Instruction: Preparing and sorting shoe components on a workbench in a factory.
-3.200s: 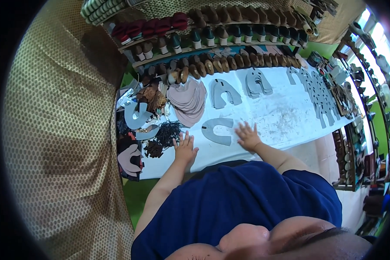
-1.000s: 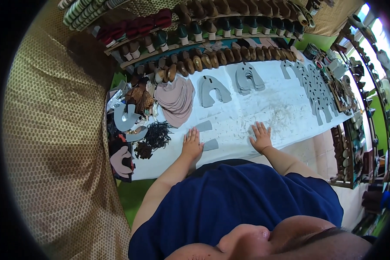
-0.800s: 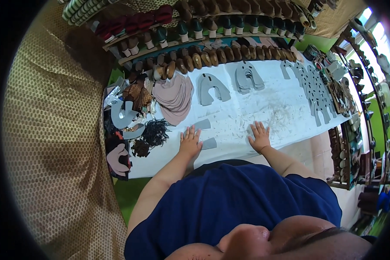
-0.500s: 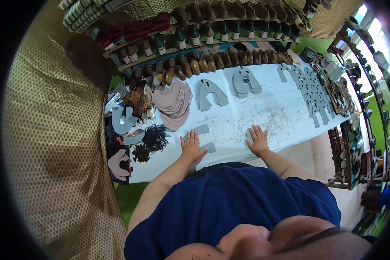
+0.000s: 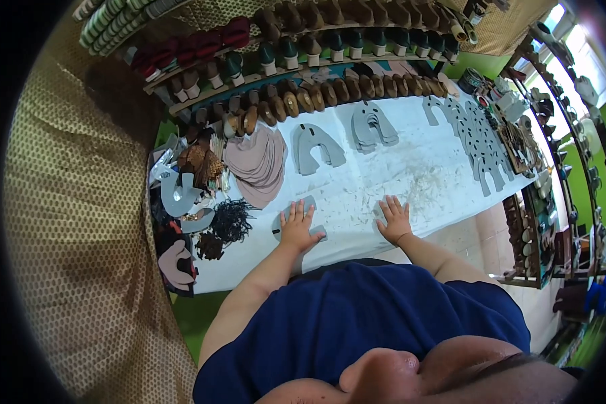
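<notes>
My left hand (image 5: 297,227) lies flat with fingers spread on a grey curved cut piece (image 5: 308,203). Parts of that piece show past the fingers and thumb, with a small dark mark at its left edge; the palm hides the rest. To the right, my right hand (image 5: 394,219) rests palm down on the white-covered table (image 5: 357,202), fingers apart, holding nothing. Beyond the hands lie a grey U-shaped piece (image 5: 309,149) and a small stack of similar grey pieces (image 5: 365,128). A fanned pile of pinkish-beige pieces (image 5: 259,168) sits beyond my left hand.
Dark stringy scraps (image 5: 230,221) and brown material (image 5: 200,160) crowd the table's left end. Several grey pieces with dark marks (image 5: 475,138) overlap at the right. Rows of shoes (image 5: 310,101) line the back shelves. A shoe rack (image 5: 526,236) stands at the right.
Under my left hand, the grey piece has shifted leftward, so its left edge now shows. My right hand stays flat on the table. The whole view has moved slightly.
</notes>
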